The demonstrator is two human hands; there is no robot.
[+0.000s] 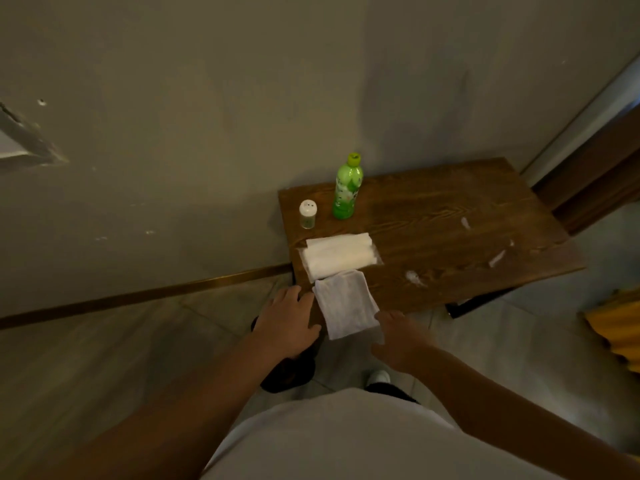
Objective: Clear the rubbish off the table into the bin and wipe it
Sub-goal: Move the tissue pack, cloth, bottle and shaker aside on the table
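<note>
While the left hand [289, 318] rests spread flat at the table's [450, 209] near left corner, the right hand [398, 341] pinches a white tissue [344, 308] overhanging the near edge; paper scraps [414, 277] litter the right side.

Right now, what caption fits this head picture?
Both hands unfold a white tissue at the wooden table.

On the surface [450, 209], the bottle [347, 188] stands behind, the shaker [308, 213] to its left; the tissue pack [339, 255] lies before them, the cloth [346, 306] nearest me.
</note>
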